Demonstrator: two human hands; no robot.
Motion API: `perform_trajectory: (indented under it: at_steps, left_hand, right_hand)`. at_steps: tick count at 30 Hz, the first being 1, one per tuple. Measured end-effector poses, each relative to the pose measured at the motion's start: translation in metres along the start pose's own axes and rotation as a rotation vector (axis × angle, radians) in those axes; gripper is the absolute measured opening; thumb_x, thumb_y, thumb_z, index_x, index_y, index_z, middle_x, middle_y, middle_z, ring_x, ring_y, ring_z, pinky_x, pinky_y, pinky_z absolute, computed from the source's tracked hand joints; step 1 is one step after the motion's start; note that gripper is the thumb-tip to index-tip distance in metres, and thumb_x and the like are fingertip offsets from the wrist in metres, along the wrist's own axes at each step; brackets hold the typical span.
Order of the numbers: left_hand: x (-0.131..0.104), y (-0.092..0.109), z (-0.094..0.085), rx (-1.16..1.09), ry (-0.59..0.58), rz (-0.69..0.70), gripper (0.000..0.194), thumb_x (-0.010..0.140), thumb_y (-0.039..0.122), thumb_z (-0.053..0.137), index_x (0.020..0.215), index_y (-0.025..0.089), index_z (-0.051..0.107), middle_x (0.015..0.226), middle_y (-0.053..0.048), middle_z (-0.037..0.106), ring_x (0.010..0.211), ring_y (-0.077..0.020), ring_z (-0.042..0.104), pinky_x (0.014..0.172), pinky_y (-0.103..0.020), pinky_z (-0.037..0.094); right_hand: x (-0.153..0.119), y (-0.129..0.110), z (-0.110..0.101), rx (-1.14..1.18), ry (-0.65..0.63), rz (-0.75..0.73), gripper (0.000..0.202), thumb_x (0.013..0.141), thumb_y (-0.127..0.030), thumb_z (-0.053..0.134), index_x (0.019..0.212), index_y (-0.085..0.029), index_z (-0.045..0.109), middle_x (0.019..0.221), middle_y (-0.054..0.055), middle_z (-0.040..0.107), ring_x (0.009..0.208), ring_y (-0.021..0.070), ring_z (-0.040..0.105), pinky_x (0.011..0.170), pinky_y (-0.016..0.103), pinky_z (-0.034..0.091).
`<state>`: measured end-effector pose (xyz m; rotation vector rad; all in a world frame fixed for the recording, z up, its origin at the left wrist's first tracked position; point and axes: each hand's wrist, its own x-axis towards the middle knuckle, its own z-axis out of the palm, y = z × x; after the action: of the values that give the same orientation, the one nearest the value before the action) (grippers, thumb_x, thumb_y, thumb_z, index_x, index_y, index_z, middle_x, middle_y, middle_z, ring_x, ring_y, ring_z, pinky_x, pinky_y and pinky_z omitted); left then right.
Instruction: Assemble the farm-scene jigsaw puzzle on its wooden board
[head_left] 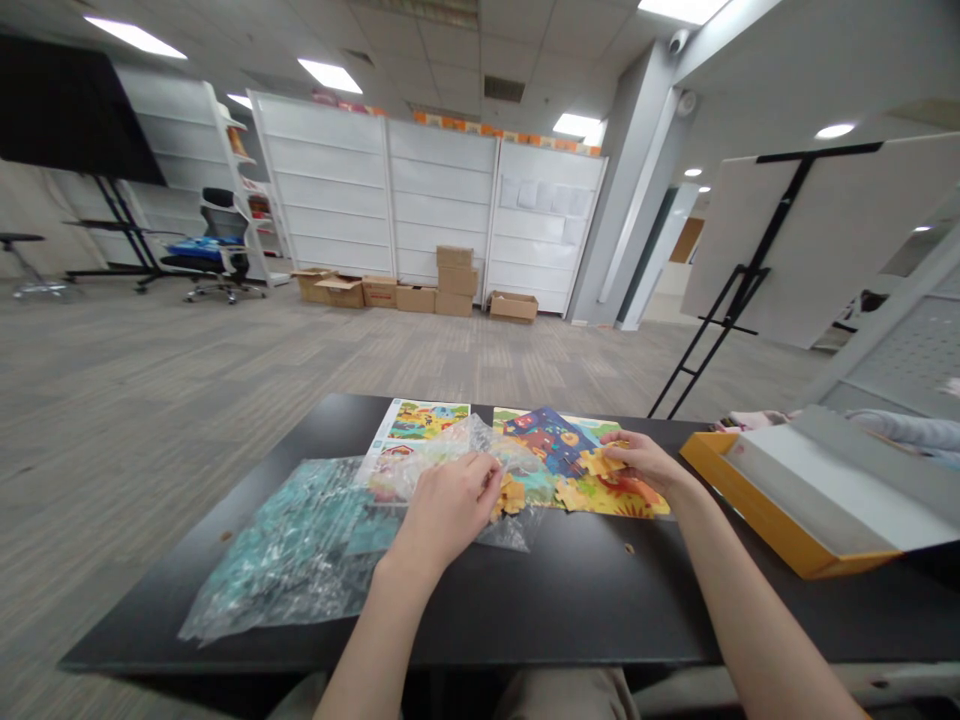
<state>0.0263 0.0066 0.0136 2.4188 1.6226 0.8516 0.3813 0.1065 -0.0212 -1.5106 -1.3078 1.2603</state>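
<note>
My left hand (456,497) is closed at the clear plastic bag (472,440), its fingers curled and apparently pinching the film; the fingertips are partly hidden. Yellow jigsaw pieces (511,495) sit right beside those fingers. My right hand (651,460) grips a few yellow jigsaw pieces (600,462) between thumb and fingers, above a colourful picture sheet (637,500). Another small cluster of jigsaw pieces (571,494) rests on that sheet. A dark blue picture card (551,440) overlaps it. Behind my left hand lies a white-bordered picture sheet (427,420), partly covered by the bag.
A large clear bag of teal pieces (300,540) covers the left of the black table (555,610). An open yellow-edged box (787,510) stands at the right, near folded cloth (900,425). Cardboard boxes (454,280) and an office chair (217,245) are farther off.
</note>
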Motion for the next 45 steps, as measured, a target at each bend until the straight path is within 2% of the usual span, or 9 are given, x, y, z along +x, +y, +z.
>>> perform_trajectory:
  at_steps: [5, 10, 14, 20, 24, 29, 34, 40, 45]
  left_hand:
    - [0.001, 0.003, 0.002, -0.014, 0.077, -0.071, 0.017, 0.098, 0.026, 0.05, 0.093, 0.022, 0.066, 0.086, 0.0, 0.073, 0.076, -0.0171, 0.068, 0.065, -0.027, 0.039]
    - [0.003, 0.009, 0.006, -0.043, 0.141, -0.071, 0.015, 0.096, 0.022, 0.053, 0.09, 0.022, 0.066, 0.083, 0.0, 0.073, 0.073, -0.016, 0.067, 0.066, -0.026, 0.041]
    - [0.005, 0.011, 0.011, -0.065, 0.175, -0.056, 0.013, 0.095, 0.021, 0.053, 0.092, 0.022, 0.066, 0.085, 0.0, 0.073, 0.075, -0.0159, 0.068, 0.067, -0.026, 0.042]
    - [0.01, 0.012, 0.017, -0.065, 0.194, -0.046, 0.013, 0.095, 0.022, 0.053, 0.093, 0.022, 0.066, 0.083, 0.0, 0.073, 0.075, -0.0175, 0.068, 0.066, -0.027, 0.043]
    - [0.013, 0.012, 0.021, -0.075, 0.237, -0.076, 0.012, 0.095, 0.022, 0.055, 0.096, 0.023, 0.067, 0.087, 0.0, 0.074, 0.074, -0.0173, 0.068, 0.066, -0.027, 0.042]
    - [0.011, 0.01, 0.02, -0.084, 0.246, -0.102, 0.012, 0.095, 0.024, 0.054, 0.093, 0.024, 0.066, 0.084, 0.0, 0.073, 0.071, -0.0171, 0.067, 0.064, -0.027, 0.041]
    - [0.008, 0.008, 0.018, -0.102, 0.257, -0.114, 0.012, 0.096, 0.024, 0.053, 0.093, 0.024, 0.065, 0.084, 0.001, 0.073, 0.073, -0.0168, 0.068, 0.065, -0.027, 0.041]
    - [0.002, 0.011, 0.013, -0.057, 0.224, -0.097, 0.013, 0.096, 0.024, 0.053, 0.092, 0.024, 0.065, 0.084, 0.0, 0.073, 0.074, -0.0177, 0.068, 0.064, -0.027, 0.041]
    - [0.001, 0.013, 0.008, -0.058, 0.21, -0.091, 0.015, 0.097, 0.023, 0.052, 0.091, 0.023, 0.066, 0.085, -0.001, 0.073, 0.075, -0.0175, 0.068, 0.065, -0.027, 0.042]
  right_hand:
    - [-0.02, -0.02, 0.018, 0.055, -0.212, -0.1, 0.049, 0.062, -0.043, 0.089, 0.094, -0.018, 0.063, 0.069, -0.002, 0.063, 0.05, 0.0074, 0.053, 0.042, 0.018, 0.037]
    - [-0.049, -0.035, 0.091, 0.01, -0.268, -0.257, 0.041, 0.068, -0.048, 0.085, 0.088, -0.018, 0.065, 0.066, -0.004, 0.058, 0.053, 0.0071, 0.048, 0.047, 0.019, 0.033]
    - [-0.059, -0.031, 0.14, 0.058, -0.213, -0.262, 0.046, 0.067, -0.052, 0.083, 0.092, -0.016, 0.068, 0.063, -0.004, 0.055, 0.052, 0.0074, 0.044, 0.047, 0.021, 0.032]
    - [-0.048, -0.022, 0.17, 0.279, -0.045, -0.207, 0.043, 0.073, -0.049, 0.078, 0.098, -0.017, 0.066, 0.06, -0.006, 0.051, 0.047, 0.0072, 0.037, 0.044, 0.02, 0.027]
    - [-0.04, -0.028, 0.177, -0.027, -0.062, -0.494, 0.024, 0.082, -0.04, 0.068, 0.092, -0.019, 0.069, 0.082, 0.003, 0.069, 0.071, 0.0173, 0.06, 0.063, 0.029, 0.049]
    - [-0.039, -0.03, 0.166, -0.273, -0.128, -0.728, 0.013, 0.088, -0.027, 0.059, 0.095, -0.021, 0.069, 0.094, 0.004, 0.073, 0.091, 0.0211, 0.067, 0.085, 0.035, 0.051]
    - [-0.037, -0.021, 0.162, -0.138, -0.116, -0.643, 0.025, 0.083, -0.036, 0.069, 0.103, -0.021, 0.068, 0.098, 0.005, 0.071, 0.086, 0.0195, 0.065, 0.078, 0.032, 0.052]
    - [-0.041, -0.029, 0.157, -0.232, -0.247, -0.536, 0.033, 0.075, -0.048, 0.079, 0.08, -0.016, 0.074, 0.065, -0.001, 0.06, 0.057, 0.0106, 0.044, 0.053, 0.024, 0.038]
    - [-0.05, -0.035, 0.157, -0.021, -0.348, -0.292, 0.045, 0.073, -0.058, 0.078, 0.085, -0.015, 0.073, 0.063, -0.002, 0.058, 0.05, 0.0082, 0.044, 0.046, 0.022, 0.036]
